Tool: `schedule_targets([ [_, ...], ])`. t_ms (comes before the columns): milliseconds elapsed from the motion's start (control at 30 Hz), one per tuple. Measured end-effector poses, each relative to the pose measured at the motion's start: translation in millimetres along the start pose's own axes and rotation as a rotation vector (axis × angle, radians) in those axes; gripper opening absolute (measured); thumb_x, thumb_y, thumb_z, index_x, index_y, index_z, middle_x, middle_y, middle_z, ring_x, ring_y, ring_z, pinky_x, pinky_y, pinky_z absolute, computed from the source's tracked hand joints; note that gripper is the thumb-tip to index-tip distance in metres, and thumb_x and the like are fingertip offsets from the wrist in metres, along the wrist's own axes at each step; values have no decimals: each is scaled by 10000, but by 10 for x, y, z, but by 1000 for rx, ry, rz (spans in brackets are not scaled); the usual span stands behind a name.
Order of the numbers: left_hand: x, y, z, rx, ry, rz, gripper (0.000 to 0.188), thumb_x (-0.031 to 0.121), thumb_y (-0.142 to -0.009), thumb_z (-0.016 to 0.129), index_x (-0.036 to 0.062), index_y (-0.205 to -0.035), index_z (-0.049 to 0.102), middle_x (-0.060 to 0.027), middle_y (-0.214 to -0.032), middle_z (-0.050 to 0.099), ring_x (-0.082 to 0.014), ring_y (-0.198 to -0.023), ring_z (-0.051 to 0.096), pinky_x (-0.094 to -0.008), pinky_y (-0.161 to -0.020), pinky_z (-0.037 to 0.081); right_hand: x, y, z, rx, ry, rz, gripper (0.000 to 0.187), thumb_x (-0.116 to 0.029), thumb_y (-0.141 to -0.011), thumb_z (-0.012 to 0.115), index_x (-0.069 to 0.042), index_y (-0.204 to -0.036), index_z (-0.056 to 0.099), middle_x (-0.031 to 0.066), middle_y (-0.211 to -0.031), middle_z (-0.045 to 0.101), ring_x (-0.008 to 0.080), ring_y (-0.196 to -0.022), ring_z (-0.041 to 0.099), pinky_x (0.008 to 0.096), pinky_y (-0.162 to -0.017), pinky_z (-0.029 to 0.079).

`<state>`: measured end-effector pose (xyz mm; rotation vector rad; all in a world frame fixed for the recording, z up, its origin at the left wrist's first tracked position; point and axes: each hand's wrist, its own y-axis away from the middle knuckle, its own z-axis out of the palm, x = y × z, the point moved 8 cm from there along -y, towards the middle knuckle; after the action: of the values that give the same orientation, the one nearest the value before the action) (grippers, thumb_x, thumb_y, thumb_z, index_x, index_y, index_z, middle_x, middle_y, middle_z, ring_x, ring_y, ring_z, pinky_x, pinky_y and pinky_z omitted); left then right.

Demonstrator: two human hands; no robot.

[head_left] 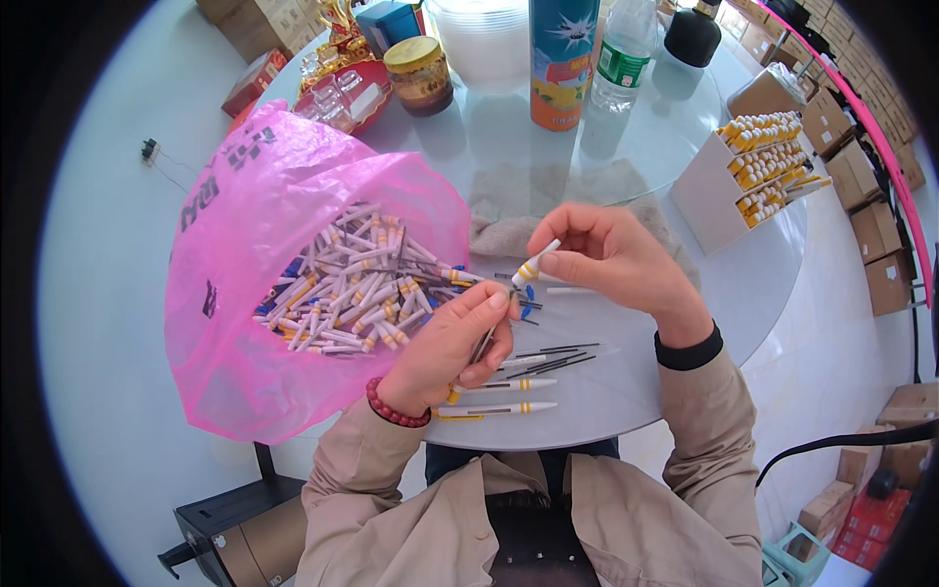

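Note:
Between the thumb and fingers of my right hand is a white pen barrel with yellow bands, tilted down toward the left. My left hand is closed just below it, pinching a thin dark pen refill, mostly hidden by the fingers. Beside my left hand an open pink plastic bag holds a heap of white and yellow pen parts. White pens with yellow bands lie near the table edge, under several dark refills. Small blue pieces lie between my hands.
A white box of yellow and white pens stands on the right. Behind are a grey cloth, an orange and blue can, a plastic bottle, a jar and a red tray. Cardboard boxes line the right side.

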<state>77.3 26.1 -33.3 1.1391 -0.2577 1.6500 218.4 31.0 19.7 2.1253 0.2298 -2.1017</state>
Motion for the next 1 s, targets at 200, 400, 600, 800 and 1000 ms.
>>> schedule_targets([
  [200, 3, 30, 60, -67, -75, 33, 327, 335, -1030, 317, 60, -1040, 493, -12, -612, 491, -30, -382, 318, -182, -359, 249, 68, -16, 138, -123, -40, 4, 131, -73, -893, 624, -1, -1000, 606, -11, -899, 612, 35, -823, 549, 190, -715, 446],
  [400, -18, 37, 96, -137, -38, -13, 445, 394, -1031, 246, 29, -1055, 500, -28, -628, 504, -36, -392, 343, -182, -367, 259, 140, -21, 208, -153, -13, 45, 143, -82, -898, 623, 11, -1006, 617, 10, -907, 631, 51, -826, 559, 206, -717, 451],
  [600, -53, 23, 89, -155, 32, -29, 438, 391, -1030, 249, 29, -1056, 495, -32, -625, 503, -42, -383, 341, -184, -357, 254, 145, -48, 252, -133, -65, 15, 167, -121, -881, 644, 25, -960, 631, 8, -817, 635, 40, -729, 551, 201, -630, 443],
  [800, -14, 32, 105, -142, 49, 28, 385, 405, -1025, 268, 74, -1082, 456, -19, -603, 473, -40, -368, 318, -187, -351, 247, 199, -66, 292, -124, -141, 49, 144, -132, -883, 649, -5, -846, 593, 16, -788, 629, 59, -722, 578, 201, -620, 437],
  [1000, 0, 26, 89, -68, 52, 32, 348, 398, -1025, 278, 92, -1038, 443, -13, -590, 461, -42, -360, 310, -193, -343, 245, 256, -105, 337, -68, -162, 66, 148, -145, -891, 645, -22, -850, 572, 13, -808, 618, 63, -733, 579, 204, -638, 442],
])
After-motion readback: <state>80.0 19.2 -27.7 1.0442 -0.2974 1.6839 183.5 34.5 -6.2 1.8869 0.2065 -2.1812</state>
